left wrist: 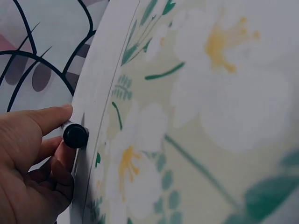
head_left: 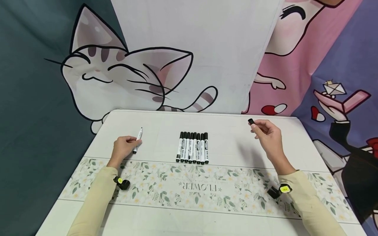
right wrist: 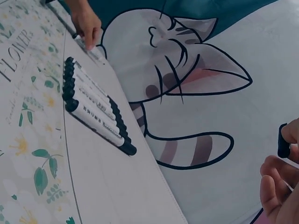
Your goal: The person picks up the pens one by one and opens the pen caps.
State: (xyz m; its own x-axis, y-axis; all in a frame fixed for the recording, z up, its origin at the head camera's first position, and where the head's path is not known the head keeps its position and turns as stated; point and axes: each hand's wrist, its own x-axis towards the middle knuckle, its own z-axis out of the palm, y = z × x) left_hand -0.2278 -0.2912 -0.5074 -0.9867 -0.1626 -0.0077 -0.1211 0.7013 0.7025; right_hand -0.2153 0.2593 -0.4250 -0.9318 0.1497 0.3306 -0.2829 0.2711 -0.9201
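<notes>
On the left of the table my left hand (head_left: 123, 148) pinches an uncapped white marker (head_left: 138, 140), its dark tip pointing away from me. In the left wrist view the marker's black end (left wrist: 75, 136) shows between thumb and fingers. My right hand (head_left: 268, 136) is raised at the right, pinching a small black marker cap (head_left: 250, 121). That cap (right wrist: 283, 141) also appears at the edge of the right wrist view. Between the hands lies a side-by-side row of several capped whiteboard markers (head_left: 192, 147), white with black caps toward the back.
The white table (head_left: 156, 123) carries a floral band (head_left: 200, 190) printed with FLOWER, nearer me than the marker row. Curtains with cartoon prints (head_left: 124, 75) hang right behind the table's back edge. Each wrist wears a strapped black camera (head_left: 123, 184).
</notes>
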